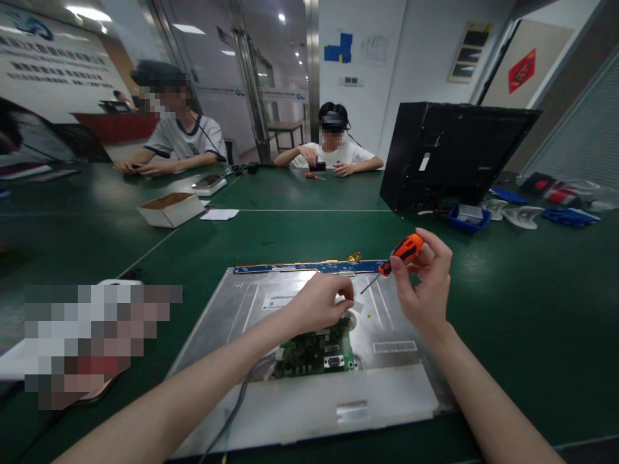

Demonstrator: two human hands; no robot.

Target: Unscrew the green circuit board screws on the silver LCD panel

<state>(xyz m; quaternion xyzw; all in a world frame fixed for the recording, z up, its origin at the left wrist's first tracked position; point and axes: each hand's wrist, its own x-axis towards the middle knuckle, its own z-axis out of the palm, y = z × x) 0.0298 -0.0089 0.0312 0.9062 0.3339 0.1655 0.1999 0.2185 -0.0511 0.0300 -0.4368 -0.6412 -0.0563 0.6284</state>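
Observation:
A flat metal panel (394, 386) lies on the green table, with a green circuit board (314, 354) at its middle and a blue strip (309, 267) along its far edge. My right hand (428, 280) pinches an orange and black screwdriver (407, 248) over the panel's right side, its tip pointing down and left. Above the board's far edge is my left hand (326, 299), its fingers curled beside a small pale piece (358, 307); whether they grip it is hard to tell. A grey cable (239, 403) runs from the board toward the near edge.
Across the green table (290, 229) sit two people. An open white box (171, 211) stands at the back left, a large black monitor (464, 158) at the back right, beside a blue tray (469, 219). A blurred-out item lies at the left.

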